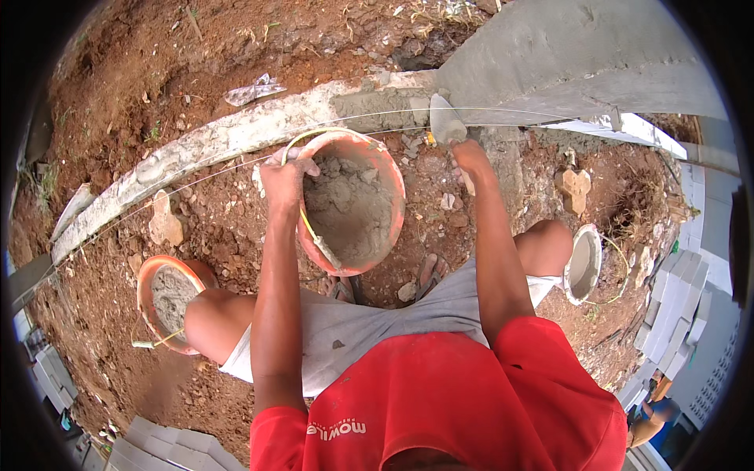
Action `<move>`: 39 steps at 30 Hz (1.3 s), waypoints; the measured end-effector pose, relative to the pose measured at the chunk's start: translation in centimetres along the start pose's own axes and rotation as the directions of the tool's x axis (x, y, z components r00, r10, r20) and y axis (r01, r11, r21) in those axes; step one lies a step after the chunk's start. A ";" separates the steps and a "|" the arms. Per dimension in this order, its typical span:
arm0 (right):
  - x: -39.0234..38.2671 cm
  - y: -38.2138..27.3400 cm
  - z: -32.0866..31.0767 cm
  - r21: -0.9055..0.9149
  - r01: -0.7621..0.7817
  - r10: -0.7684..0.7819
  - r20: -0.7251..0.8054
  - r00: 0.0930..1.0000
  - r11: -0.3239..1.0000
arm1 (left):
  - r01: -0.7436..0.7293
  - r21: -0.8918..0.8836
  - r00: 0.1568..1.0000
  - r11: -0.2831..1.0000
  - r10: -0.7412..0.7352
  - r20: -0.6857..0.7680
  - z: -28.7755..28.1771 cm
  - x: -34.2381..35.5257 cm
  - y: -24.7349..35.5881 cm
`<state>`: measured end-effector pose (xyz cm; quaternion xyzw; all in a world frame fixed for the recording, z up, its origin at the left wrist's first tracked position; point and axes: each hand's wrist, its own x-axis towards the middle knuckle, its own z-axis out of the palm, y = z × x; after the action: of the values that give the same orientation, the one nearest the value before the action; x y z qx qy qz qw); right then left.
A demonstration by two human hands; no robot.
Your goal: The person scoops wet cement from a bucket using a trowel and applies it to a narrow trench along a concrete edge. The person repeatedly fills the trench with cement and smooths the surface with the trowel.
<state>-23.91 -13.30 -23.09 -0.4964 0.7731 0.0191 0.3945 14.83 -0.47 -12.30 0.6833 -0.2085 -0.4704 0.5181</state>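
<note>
My left hand [287,174] is closed on the yellow handle of an orange bucket [393,188] at the top of its rim. Grey mortar [342,204] lies inside that bucket. In my right hand [470,163] is a trowel [446,118] with a pale handle, its blade over fresh grey mortar [381,107] on a low, pale footing strip [196,141]. Thin strings run along the footing beside the blade. The bucket stands on red soil between the footing and my sandalled feet.
An orange bucket [145,294] is by my left knee, a white one [582,267] by my right. A grey plastered wall [565,43] rises at upper right. Rocks [167,220] lie on the soil. Grey blocks [671,310] are stacked at the edges; another person [646,428] is at lower right.
</note>
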 end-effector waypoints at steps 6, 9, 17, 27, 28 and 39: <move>-7.6 -2.4 -2.6 0.162 -0.015 -0.010 0.153 0.988 0.987 | 0.008 0.033 1.000 0.999 -0.007 -0.013 -1.6 0.2 -0.2; -18.0 -3.3 -6.8 0.144 0.048 -0.081 0.233 0.969 0.988 | 0.033 0.051 0.999 0.998 -0.033 -0.008 -2.3 -0.6 -0.2; -20.8 -7.3 -5.0 -0.703 0.424 -0.272 0.326 0.906 0.571 | 0.063 0.131 0.998 0.989 -0.062 -0.013 -2.1 -0.8 -1.5; -30.8 -9.2 9.0 -0.375 0.730 -0.518 0.525 0.675 0.572 | 0.004 0.015 1.000 1.000 -0.005 0.015 -1.8 -1.1 -1.2; -32.1 -9.2 8.6 -0.363 0.720 -0.539 0.487 0.687 0.591 | 0.013 0.003 0.999 1.000 -0.013 0.039 -2.1 -1.4 -1.2; -20.3 -13.6 4.8 -0.522 0.680 -0.436 0.524 0.732 0.515 | -0.004 0.050 0.985 0.999 -0.004 0.171 -3.3 -1.2 -1.9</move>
<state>-6.49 -2.93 -8.72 -0.8189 0.4260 0.2546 0.2884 16.68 2.83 -13.47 0.6532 -0.2638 -0.5218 0.4811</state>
